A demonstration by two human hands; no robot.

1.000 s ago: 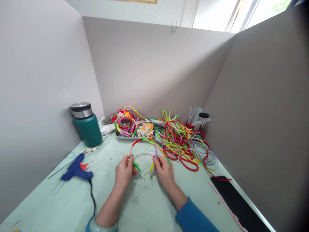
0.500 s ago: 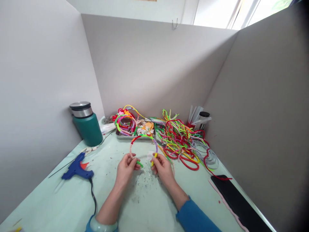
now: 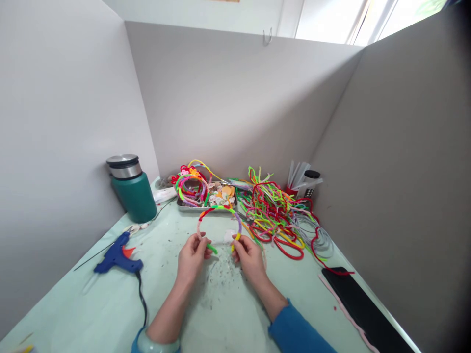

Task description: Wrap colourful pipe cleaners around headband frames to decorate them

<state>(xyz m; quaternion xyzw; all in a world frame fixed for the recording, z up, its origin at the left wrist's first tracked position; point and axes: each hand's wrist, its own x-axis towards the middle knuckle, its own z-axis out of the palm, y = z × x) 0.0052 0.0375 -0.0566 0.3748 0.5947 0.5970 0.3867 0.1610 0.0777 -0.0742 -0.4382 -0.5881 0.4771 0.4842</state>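
A multicoloured pipe-cleaner headband arches between my hands in the middle of the table. My left hand pinches its pink side, and a short green end sticks out past the fingers. On the other side my right hand grips the yellow end. The two ends are apart, so the band is an open loop. Beyond it, a metal tray holds finished-looking coloured hoops with small flowers, plus small pale and orange pieces.
A blue glue gun lies at left, near a green bottle. A tangle of pipe cleaners spreads at right, with glue sticks behind. A black flat object lies along the right edge. Grey panels enclose the table.
My hands have moved very slightly apart, and the headband opens a little wider. Both hands keep their hold on it.
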